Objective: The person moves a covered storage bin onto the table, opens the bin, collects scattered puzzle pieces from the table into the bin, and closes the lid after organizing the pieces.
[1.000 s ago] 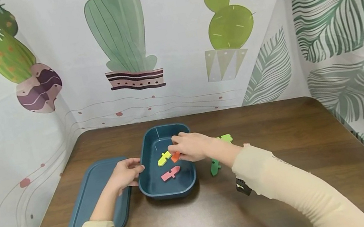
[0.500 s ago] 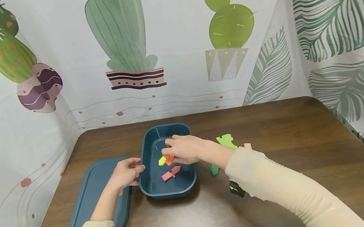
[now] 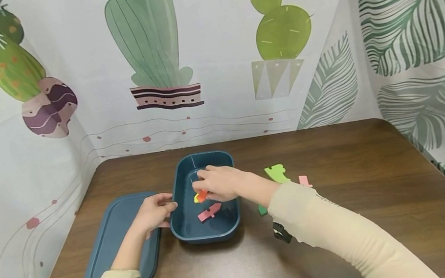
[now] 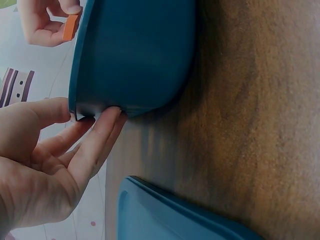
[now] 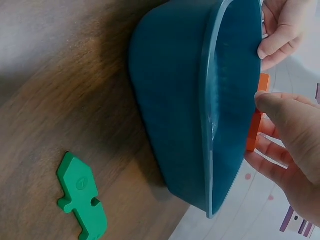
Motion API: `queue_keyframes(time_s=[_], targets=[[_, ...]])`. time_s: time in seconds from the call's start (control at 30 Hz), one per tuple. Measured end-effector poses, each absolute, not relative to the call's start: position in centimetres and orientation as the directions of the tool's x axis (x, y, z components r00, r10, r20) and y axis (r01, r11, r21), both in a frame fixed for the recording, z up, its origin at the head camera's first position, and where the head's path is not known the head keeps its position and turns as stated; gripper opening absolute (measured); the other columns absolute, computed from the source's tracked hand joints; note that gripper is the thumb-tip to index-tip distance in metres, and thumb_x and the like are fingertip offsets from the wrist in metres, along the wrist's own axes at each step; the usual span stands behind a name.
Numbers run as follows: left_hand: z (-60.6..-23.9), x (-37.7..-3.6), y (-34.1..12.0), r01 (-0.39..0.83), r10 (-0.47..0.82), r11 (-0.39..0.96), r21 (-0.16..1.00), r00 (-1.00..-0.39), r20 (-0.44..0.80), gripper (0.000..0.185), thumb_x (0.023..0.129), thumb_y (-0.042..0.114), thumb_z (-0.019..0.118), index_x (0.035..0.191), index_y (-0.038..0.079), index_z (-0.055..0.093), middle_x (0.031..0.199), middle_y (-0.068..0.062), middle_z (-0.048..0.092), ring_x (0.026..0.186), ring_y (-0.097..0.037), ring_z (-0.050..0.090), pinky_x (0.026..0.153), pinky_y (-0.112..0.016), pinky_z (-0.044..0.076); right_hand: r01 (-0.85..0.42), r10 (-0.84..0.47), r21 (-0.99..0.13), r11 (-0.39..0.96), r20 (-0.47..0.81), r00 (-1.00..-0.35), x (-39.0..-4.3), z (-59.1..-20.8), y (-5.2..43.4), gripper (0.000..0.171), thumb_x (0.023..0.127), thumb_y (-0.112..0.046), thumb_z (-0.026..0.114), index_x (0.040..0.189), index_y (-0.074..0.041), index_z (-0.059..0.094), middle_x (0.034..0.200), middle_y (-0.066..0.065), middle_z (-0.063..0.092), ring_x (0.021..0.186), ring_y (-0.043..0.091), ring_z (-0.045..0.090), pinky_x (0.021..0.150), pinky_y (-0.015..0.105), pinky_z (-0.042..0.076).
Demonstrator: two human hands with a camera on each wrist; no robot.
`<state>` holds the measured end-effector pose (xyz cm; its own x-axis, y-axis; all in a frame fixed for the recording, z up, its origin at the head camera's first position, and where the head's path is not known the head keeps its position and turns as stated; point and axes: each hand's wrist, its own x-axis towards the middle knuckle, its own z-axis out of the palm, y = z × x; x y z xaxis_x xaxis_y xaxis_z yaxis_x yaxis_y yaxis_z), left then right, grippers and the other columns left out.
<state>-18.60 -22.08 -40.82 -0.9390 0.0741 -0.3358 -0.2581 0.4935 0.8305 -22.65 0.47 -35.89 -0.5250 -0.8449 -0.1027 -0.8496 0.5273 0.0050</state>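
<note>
A: How is the left side being held?

B: The lid [image 3: 117, 239] is lying flat on the table [image 3: 352, 215], outboard of the left hand [image 3: 152, 213]. The left hand is being rested against the near-left rim of the blue container [image 3: 210, 228], with the fingers loosely extended and the fingertips [image 4: 107, 117] touching under the rim. Nothing is being pinched. Judged from this contact, the container is being steadied so that it does not slide.

A: And the container's contents?

B: A pink piece [image 3: 208, 212] is lying on the floor of the container, just below the grip of the right hand. A yellow piece [image 3: 195, 198] is largely hidden beside it.

A: What is being gripped?

B: An orange piece [image 3: 201, 195] is being pinched between the thumb and fingers of the right hand [image 3: 219, 184], above the interior of the container and inside its rim. It is being held edge-on [image 5: 255, 125], apparently so that it clears the wall.

A: Beyond the grip, to the right?

B: A dark green piece [image 5: 82, 202], a light green piece [image 3: 276, 173] and a second pink piece [image 3: 304, 180] are lying on the table, outside the container.
</note>
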Motion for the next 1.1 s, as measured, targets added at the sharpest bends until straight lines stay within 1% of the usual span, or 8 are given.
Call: queue_keyframes(time_s=[0.37, 1.1], targets=[[-41.04, -18.74, -22.13, -0.253, 0.081, 0.492, 0.833, -0.939, -0.333, 0.048, 0.091, 0.016, 0.055, 0.134, -0.002, 0.041, 0.127, -0.024, 0.051, 0.102, -0.035, 0.056, 0.069, -0.038, 0.056, -0.834, -0.826, 0.019, 0.552, -0.126, -0.55, -23.16, -36.09, 0.22, 0.024, 0.087, -0.028, 0.063, 0.11, -0.023, 0.055, 0.108, 0.001, 0.053, 0.093, 0.016, 0.049, 0.075, 0.022, 0.046], [-41.13, -18.85, -22.16, -0.254, 0.078, 0.495, 0.831, -0.939, -0.334, 0.048, 0.091, 0.015, 0.054, 0.133, -0.002, 0.041, 0.127, -0.024, 0.051, 0.103, -0.036, 0.056, 0.069, -0.037, 0.056, -0.836, -0.829, 0.01, 0.548, -0.123, -0.545, -22.94, -36.06, -0.15, 0.028, 0.085, -0.028, 0.065, 0.111, -0.023, 0.055, 0.108, 0.001, 0.053, 0.095, 0.015, 0.049, 0.075, 0.021, 0.048]])
